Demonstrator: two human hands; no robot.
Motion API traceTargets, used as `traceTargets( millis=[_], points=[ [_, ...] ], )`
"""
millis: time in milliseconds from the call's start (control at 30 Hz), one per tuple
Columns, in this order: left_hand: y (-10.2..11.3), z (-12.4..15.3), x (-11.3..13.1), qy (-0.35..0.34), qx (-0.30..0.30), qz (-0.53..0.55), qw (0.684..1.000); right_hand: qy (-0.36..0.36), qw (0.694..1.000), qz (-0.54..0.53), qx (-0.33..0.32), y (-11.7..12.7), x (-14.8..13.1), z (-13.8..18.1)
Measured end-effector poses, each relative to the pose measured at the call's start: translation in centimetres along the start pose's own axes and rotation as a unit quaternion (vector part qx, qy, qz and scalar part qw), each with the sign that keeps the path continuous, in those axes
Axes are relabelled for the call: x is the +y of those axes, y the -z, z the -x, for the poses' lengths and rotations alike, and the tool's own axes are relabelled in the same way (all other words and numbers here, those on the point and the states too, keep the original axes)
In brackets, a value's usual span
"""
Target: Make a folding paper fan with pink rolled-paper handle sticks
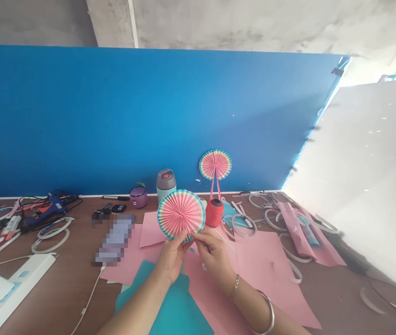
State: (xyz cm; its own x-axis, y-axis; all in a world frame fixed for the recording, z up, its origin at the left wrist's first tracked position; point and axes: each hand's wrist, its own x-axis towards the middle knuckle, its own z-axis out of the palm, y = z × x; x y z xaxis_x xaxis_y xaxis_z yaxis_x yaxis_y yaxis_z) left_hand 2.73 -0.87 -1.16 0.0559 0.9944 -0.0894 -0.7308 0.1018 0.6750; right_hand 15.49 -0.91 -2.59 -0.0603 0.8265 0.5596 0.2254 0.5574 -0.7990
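A round pleated paper fan [181, 211], pink with a yellow and blue rim, stands upright between my hands. My left hand [173, 253] grips its lower edge, thumb on the front face. With fingers pinched, my right hand [214, 253] touches the fan's lower right edge; whether it also holds something small I cannot make out. Behind, a second pleated fan [215, 163] on two pink sticks rises from a red cylindrical holder [214, 214]. Pink paper sheets [264, 265] and a teal sheet [173, 307] lie beneath my hands.
On the left are a blue glue gun [46, 209], a white power strip [20, 288], tape rings [53, 237] and a phone [116, 239] on its cable. A purple cup [138, 197] and a flask [166, 181] stand near the blue partition [114, 116]. White strips [247, 225] lie at right.
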Motion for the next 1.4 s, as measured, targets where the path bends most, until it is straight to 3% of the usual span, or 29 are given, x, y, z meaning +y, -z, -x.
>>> traceTargets(
  millis=[267,367,500,733,933,1133,1400],
  points=[
    [0.2,-0.4,1.2,-0.056,0.043,-0.085,0.994,-0.025,0.992,-0.001,-0.123,0.2,-0.6,0.2],
    [0.5,-0.6,1.7,-0.060,0.029,-0.106,0.992,-0.097,0.993,-0.016,-0.061,0.7,-0.9,-0.2],
    [0.7,-0.6,2.0,-0.024,-0.019,-0.152,0.988,-0.166,0.978,-0.125,0.029,1.5,-0.7,-1.0],
    [0.2,-0.1,1.6,0.006,-0.036,-0.174,0.984,-0.214,0.952,-0.220,-0.004,1.3,-0.2,-1.3],
    [0.3,0.0,0.7,0.032,-0.013,-0.124,0.992,-0.213,0.950,-0.228,-0.011,1.0,0.2,-1.0],
    [0.2,0.1,0.8,0.033,-0.033,-0.139,0.989,-0.205,0.952,-0.227,0.014,1.4,0.2,-1.1],
    [-0.1,0.2,0.9,0.040,-0.049,-0.131,0.989,-0.268,0.921,-0.284,-0.004,2.1,-0.3,-1.4]
  ],
)
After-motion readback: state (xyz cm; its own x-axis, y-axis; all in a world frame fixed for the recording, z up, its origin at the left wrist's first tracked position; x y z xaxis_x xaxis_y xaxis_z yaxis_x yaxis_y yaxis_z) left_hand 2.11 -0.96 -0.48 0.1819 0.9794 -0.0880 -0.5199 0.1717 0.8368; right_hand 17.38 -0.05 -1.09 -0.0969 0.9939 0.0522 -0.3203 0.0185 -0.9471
